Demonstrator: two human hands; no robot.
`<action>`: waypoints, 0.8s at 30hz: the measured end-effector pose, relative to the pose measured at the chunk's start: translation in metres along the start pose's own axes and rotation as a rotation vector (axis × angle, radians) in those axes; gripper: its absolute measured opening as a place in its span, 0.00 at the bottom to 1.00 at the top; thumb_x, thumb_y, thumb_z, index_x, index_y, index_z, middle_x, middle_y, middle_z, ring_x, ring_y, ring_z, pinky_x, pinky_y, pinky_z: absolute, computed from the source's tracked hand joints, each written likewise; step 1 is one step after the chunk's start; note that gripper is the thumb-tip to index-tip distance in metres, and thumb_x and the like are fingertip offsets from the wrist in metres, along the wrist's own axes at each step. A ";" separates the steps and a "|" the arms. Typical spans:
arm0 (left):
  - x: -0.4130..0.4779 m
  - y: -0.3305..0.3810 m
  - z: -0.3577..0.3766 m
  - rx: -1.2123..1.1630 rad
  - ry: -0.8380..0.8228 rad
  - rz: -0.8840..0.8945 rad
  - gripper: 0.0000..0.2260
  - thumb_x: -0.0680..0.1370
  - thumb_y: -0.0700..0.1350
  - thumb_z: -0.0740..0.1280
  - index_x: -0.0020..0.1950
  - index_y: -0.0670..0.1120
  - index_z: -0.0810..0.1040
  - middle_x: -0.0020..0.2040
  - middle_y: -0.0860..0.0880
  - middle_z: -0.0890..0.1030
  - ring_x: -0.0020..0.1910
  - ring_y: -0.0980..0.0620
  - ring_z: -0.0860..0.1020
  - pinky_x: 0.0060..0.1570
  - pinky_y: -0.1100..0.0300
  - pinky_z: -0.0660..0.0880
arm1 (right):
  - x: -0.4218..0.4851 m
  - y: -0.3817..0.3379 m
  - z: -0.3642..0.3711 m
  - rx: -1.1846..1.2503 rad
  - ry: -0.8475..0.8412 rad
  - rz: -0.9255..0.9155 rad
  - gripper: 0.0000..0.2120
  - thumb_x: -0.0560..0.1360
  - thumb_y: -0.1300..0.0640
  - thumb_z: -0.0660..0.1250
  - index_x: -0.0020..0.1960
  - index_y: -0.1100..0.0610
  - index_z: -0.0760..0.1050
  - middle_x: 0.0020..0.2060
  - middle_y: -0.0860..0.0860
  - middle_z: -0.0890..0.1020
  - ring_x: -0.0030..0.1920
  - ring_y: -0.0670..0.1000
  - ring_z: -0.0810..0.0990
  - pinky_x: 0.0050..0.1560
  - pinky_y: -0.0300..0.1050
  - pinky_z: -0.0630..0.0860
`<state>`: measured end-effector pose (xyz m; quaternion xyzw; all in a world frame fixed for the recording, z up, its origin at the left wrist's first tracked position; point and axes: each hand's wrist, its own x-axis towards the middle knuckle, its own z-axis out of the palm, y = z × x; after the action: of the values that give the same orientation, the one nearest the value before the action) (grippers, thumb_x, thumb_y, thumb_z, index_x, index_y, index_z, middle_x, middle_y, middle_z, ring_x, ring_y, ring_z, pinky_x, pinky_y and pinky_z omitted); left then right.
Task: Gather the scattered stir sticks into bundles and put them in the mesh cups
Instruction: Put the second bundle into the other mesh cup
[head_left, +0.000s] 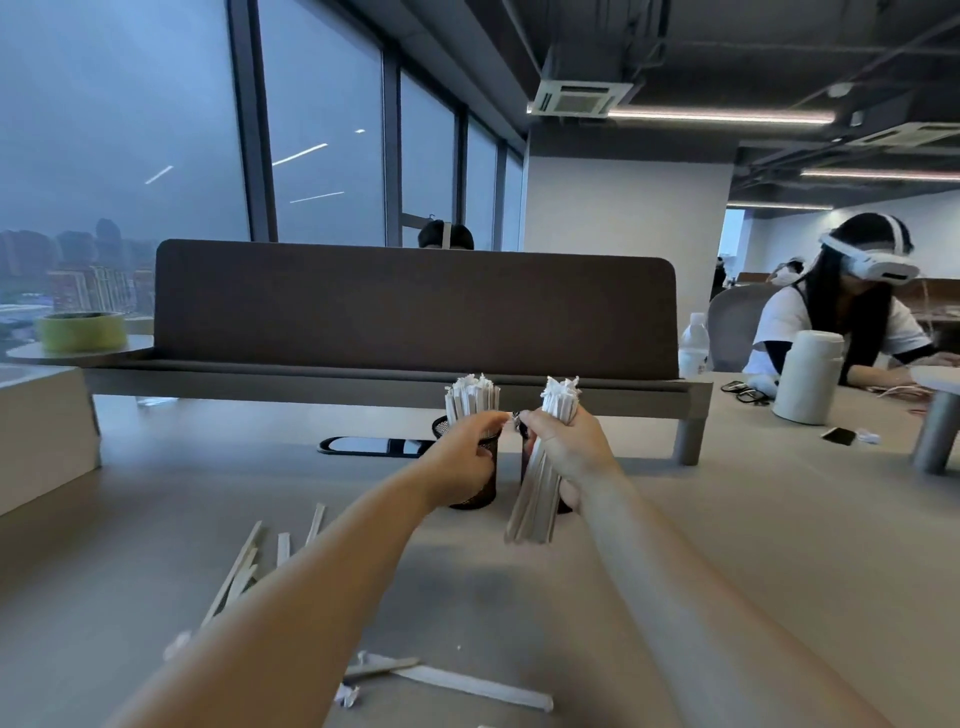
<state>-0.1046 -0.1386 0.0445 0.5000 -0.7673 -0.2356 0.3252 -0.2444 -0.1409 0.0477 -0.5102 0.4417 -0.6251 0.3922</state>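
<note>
No readable writing or brand anywhere, as far as I can make out. The stir sticks are thin, flat and pale, in white paper sleeves with ragged torn tops. One bundle (471, 395) stands upright in the left black mesh cup (478, 486), tops fanned out above the rim. The left hand (465, 457) wraps around that cup, fingers (488, 420) curled closed up by the rim and the sticks. The right hand (569, 447) has its fingers clamped tight around a second bundle (540, 499), held tilted just right of the first cup, its lower end hanging above the bench (727, 519). A second dark cup is mostly hidden behind that hand. Loose sticks (244, 566) lie scattered on the bench to the near left, and a few more (467, 683) sit close to the camera with crumpled paper scraps (347, 695).
</note>
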 end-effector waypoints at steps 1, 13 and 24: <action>0.010 -0.001 0.006 0.068 0.023 0.044 0.27 0.77 0.31 0.55 0.74 0.50 0.63 0.74 0.48 0.66 0.70 0.46 0.68 0.65 0.56 0.68 | 0.006 0.001 -0.003 0.013 0.001 0.010 0.14 0.74 0.65 0.66 0.31 0.57 0.69 0.26 0.52 0.72 0.30 0.50 0.71 0.35 0.43 0.68; 0.041 -0.012 0.043 0.390 0.060 0.169 0.13 0.76 0.38 0.65 0.60 0.46 0.74 0.62 0.49 0.73 0.55 0.47 0.77 0.55 0.51 0.76 | 0.030 0.010 -0.023 0.400 -0.080 0.191 0.14 0.75 0.64 0.65 0.31 0.59 0.69 0.25 0.53 0.70 0.25 0.50 0.70 0.27 0.40 0.69; 0.015 -0.033 0.024 0.151 0.115 0.214 0.08 0.73 0.37 0.72 0.51 0.42 0.80 0.46 0.54 0.73 0.48 0.49 0.78 0.54 0.59 0.76 | 0.049 0.002 -0.019 0.992 0.274 0.235 0.14 0.75 0.66 0.64 0.33 0.56 0.66 0.29 0.50 0.69 0.23 0.46 0.70 0.30 0.37 0.72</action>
<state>-0.1061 -0.1645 0.0092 0.4509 -0.8119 -0.1121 0.3534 -0.2719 -0.1850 0.0582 -0.1238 0.1940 -0.7720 0.5925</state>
